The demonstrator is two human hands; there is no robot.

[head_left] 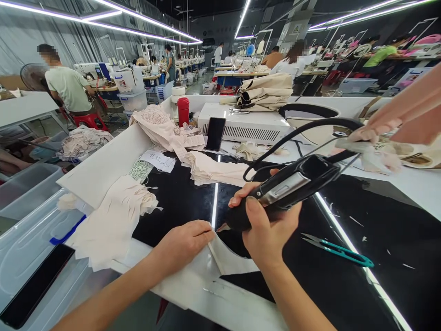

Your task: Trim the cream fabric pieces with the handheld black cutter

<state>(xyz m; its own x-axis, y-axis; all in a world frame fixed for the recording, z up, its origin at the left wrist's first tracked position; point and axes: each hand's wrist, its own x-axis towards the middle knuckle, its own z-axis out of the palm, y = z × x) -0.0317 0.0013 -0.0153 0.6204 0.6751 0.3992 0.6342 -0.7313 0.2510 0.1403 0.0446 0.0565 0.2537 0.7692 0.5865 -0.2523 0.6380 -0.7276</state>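
My right hand (265, 225) is wrapped round a black and silver corded hand tool (289, 186), its tip pointing down-left at the black work surface (361, 257). My left hand (188, 241) lies with curled fingers on a pale fabric piece (227, 257), pinning its corner at the table's front edge, right beside the tool's tip. The tool's black cable (299, 131) loops up and to the right.
Teal thread snips (339, 250) lie right of my hands. A stack of cream fabric pieces (110, 220) sits at left, more (213, 170) behind. A phone (215, 133) leans on a white machine (248, 124); a red flask (183, 111) stands nearby. Another person's arm (403, 115) reaches in at right. Plastic bins (31, 230) at left.
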